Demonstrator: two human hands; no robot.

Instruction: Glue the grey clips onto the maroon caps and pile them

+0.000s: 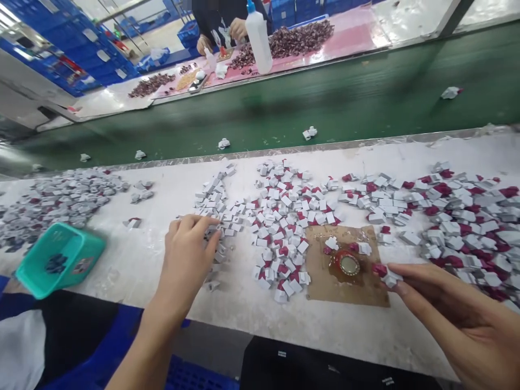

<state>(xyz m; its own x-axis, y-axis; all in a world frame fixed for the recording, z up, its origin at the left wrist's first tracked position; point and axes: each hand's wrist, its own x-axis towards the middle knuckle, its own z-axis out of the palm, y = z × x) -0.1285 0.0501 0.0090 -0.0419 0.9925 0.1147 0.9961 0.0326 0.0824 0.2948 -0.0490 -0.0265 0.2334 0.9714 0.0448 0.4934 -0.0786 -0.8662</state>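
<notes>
Between the thumb and forefinger of my right hand (pixel 442 303) is a small grey and magenta piece (pixel 388 275), held by the right edge of a brown cardboard square (pixel 349 292). A round, red-rimmed cap (pixel 348 264) sits on the cardboard in a wet brown patch, with a few loose pieces beside it. My left hand (pixel 189 249) reaches into the left part of a pile of grey pieces (pixel 211 197), its thumb and forefinger curled close around some of them; what they grip is partly hidden. A grey and magenta pile (pixel 284 216) lies between my hands.
Another heap (pixel 467 222) spreads at the right, and a grey heap (pixel 69 195) at the left behind a teal basket (pixel 89 246). A green conveyor belt (pixel 260 119) carries scattered pieces. Across it, a person's hands (pixel 238 30) work near a white bottle (pixel 259 43).
</notes>
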